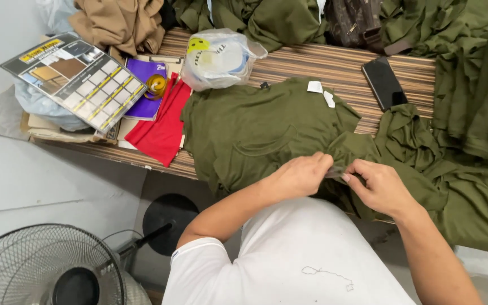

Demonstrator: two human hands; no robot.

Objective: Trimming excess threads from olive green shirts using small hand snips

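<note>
An olive green shirt (255, 130) lies spread on the striped wooden table (323, 62), with white tags near its collar. My left hand (300, 174) pinches a fold of the shirt's fabric at the near edge. My right hand (380, 186) pinches the same fold from the other side, fingertips almost touching the left hand's. A small pale bit shows between the fingertips; what it is cannot be told.
More olive garments (470, 85) pile at the right and back. A black phone (384, 82), a clear plastic bag (218, 56), red cloth (162, 127), a purple booklet, yellow tape and a catalogue (77, 76) lie on the table. A standing fan (46, 268) is at lower left.
</note>
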